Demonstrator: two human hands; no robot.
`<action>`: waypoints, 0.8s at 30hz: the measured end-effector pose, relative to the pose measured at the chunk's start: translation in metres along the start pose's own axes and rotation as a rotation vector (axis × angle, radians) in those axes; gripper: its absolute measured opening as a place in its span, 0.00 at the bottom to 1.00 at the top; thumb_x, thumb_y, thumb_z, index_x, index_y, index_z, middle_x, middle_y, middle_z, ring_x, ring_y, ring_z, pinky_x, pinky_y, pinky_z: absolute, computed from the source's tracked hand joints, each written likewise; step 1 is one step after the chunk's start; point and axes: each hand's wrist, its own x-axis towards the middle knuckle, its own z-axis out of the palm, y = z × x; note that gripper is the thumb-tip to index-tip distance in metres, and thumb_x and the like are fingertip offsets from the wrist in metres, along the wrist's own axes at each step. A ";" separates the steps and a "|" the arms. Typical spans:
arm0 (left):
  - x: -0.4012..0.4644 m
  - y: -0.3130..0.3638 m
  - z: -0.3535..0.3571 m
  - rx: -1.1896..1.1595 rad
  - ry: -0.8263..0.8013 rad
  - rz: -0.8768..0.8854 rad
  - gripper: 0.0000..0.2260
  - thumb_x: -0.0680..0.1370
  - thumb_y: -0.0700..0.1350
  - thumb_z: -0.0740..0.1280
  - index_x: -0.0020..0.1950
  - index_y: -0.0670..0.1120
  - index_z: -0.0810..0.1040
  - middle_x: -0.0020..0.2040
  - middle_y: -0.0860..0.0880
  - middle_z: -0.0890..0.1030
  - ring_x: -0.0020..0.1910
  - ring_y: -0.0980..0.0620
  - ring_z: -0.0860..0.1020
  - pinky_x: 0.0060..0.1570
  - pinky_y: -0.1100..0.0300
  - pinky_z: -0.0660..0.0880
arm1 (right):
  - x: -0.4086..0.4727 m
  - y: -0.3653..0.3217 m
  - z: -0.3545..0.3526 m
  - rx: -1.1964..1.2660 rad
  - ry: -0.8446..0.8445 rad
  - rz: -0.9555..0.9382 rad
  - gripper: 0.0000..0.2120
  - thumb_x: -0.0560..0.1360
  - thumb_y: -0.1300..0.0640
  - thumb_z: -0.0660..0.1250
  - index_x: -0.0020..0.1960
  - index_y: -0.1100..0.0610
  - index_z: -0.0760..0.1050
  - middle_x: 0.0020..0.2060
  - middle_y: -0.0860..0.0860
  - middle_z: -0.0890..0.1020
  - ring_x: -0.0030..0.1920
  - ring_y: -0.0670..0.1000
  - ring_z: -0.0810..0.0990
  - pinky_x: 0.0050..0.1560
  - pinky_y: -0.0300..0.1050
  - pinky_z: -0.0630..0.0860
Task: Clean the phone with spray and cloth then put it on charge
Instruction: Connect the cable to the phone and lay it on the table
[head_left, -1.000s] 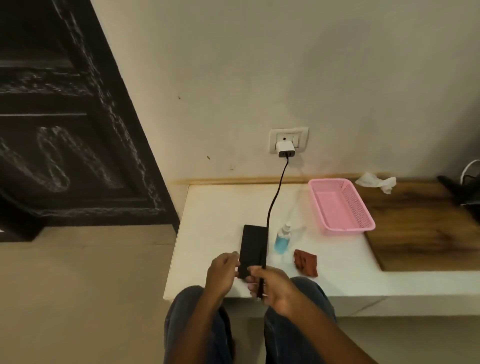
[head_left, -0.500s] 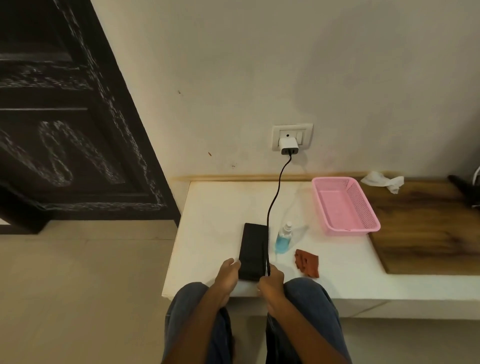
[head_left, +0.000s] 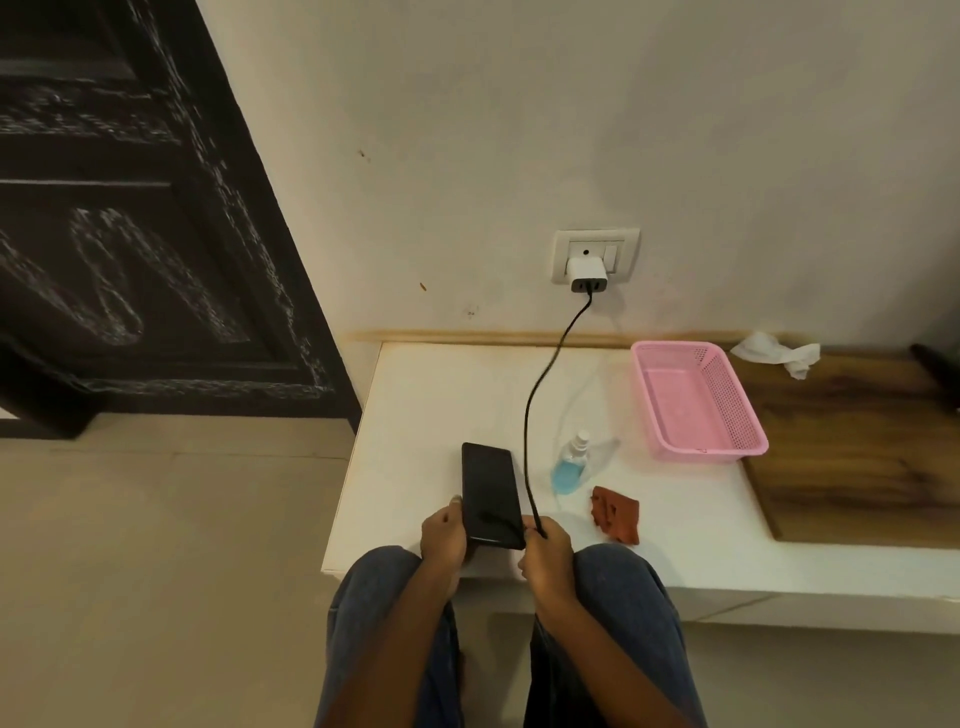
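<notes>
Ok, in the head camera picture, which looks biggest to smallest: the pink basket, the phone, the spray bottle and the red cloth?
1. pink basket
2. phone
3. spray bottle and red cloth: these look about alike, so no ranking.

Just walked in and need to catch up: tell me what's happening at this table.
A seated person is putting a phone on charge. The left hand grips the phone's near end at the white table's front edge, while the right hand pinches the end of the black cable that runs from the charger in the wall socket. Whether the plug is in yet cannot be told. The spray bottle and reddish cloth sit beside it, not in hand, near a pink basket.
</notes>
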 end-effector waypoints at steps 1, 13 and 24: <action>-0.001 0.001 0.000 -0.045 -0.027 -0.033 0.17 0.82 0.51 0.58 0.42 0.41 0.77 0.40 0.42 0.78 0.39 0.46 0.76 0.36 0.57 0.73 | -0.002 -0.001 -0.001 0.029 -0.004 -0.006 0.11 0.80 0.62 0.57 0.58 0.62 0.74 0.44 0.58 0.78 0.39 0.53 0.76 0.42 0.44 0.74; -0.013 0.006 -0.004 -0.507 -0.571 -0.389 0.35 0.76 0.69 0.44 0.62 0.45 0.75 0.59 0.40 0.79 0.56 0.43 0.78 0.47 0.43 0.75 | -0.022 -0.016 -0.014 0.214 -0.043 0.014 0.12 0.79 0.66 0.56 0.55 0.63 0.77 0.38 0.55 0.79 0.29 0.45 0.72 0.28 0.34 0.68; -0.028 0.015 -0.007 -0.792 -0.735 -0.344 0.36 0.75 0.69 0.51 0.71 0.43 0.68 0.60 0.40 0.78 0.55 0.44 0.79 0.57 0.42 0.72 | -0.072 -0.057 -0.055 0.411 -0.237 0.139 0.08 0.76 0.61 0.61 0.45 0.64 0.76 0.32 0.56 0.77 0.25 0.47 0.69 0.26 0.39 0.66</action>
